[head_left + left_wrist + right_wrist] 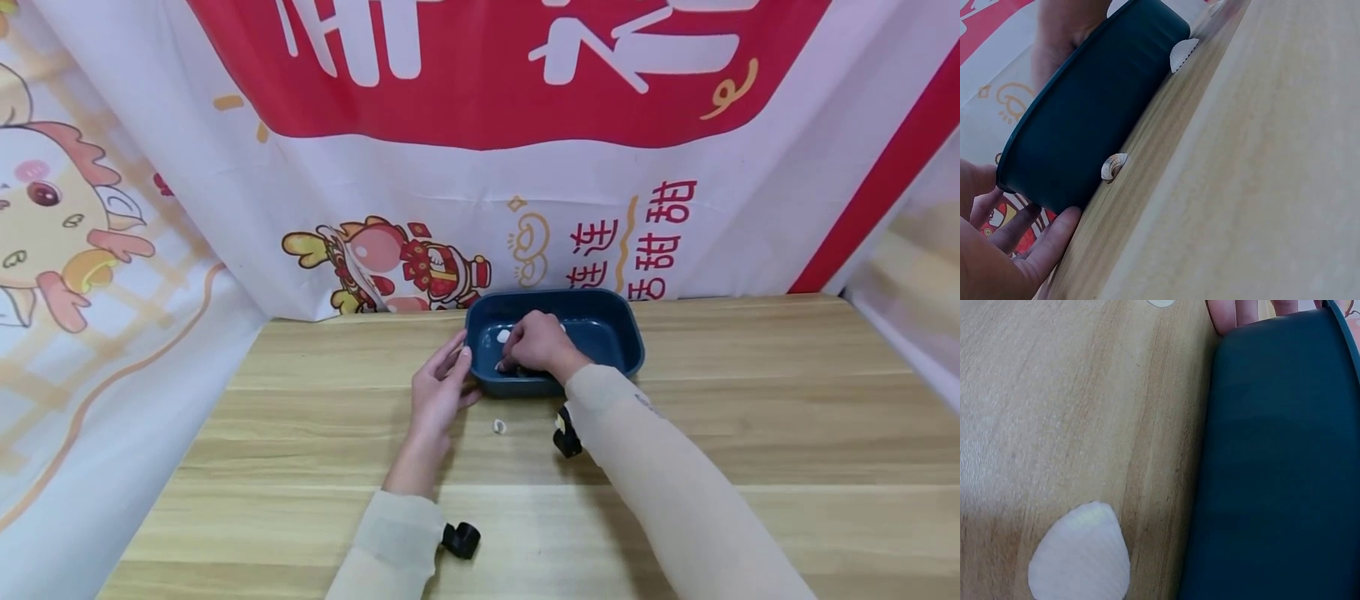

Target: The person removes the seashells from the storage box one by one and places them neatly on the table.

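Note:
A dark blue basin point(607, 337) stands at the table's back edge, with a white shell point(503, 336) on its floor. My left hand point(437, 392) rests against the basin's left end, thumb near the rim and fingers spread along the wall. Reaching inside, my right hand point(536, 340) has its fingers curled downward, with a small white edge of a shell showing at the fingertips; the rest of it is hidden. On the table before the basin lie a small spiral shell point(1114, 167) and a white ribbed shell point(1079, 556).
The wooden table point(315, 450) carries all of this. Behind it hangs a printed cloth point(420, 175), close to the basin's back wall. A black wrist camera point(461, 540) sits by the left sleeve, another camera point(567, 437) by the right.

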The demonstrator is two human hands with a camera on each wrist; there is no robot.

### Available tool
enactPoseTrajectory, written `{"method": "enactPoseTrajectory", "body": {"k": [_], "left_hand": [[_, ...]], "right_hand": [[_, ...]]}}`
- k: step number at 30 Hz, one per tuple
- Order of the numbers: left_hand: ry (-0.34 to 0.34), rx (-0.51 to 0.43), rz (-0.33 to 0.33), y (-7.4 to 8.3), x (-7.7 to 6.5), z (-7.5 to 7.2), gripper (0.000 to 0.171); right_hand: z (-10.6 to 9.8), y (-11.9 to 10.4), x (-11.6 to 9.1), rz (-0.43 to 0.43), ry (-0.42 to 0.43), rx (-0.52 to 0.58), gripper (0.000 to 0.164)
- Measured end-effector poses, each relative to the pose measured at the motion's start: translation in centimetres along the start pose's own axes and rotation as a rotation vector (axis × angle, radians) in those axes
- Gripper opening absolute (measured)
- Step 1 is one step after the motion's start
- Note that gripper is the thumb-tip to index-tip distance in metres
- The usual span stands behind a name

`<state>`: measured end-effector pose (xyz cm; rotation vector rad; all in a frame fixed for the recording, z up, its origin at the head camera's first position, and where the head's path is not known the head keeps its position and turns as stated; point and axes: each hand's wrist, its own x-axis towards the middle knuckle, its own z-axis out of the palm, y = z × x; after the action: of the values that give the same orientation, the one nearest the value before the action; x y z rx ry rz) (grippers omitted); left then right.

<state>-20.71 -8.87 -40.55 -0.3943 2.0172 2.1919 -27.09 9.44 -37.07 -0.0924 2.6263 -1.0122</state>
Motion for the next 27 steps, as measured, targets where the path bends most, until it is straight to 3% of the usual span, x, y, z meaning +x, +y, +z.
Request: {"method": "enactPoseTrajectory", "body": {"k": [15,23,27], "left_hand": [[0.000,0.000,-0.018,0.0,0.0,0.0,0.035],[-0.001,-0.002,-0.005,0.1,0.0,0.1,0.034],[0.000,-0.007,-0.003,0.1,0.0,0.1,0.035]], "right_hand": [[0.3,0.0,0.2,-0.063,-0.010,-0.078,0.007],[0.8,1.5,2.8,-0.103,-0.046,-0.129,0.008],[0.9,1.1,2.3,-0.142,-0.043,-0.150,0.009]]}}
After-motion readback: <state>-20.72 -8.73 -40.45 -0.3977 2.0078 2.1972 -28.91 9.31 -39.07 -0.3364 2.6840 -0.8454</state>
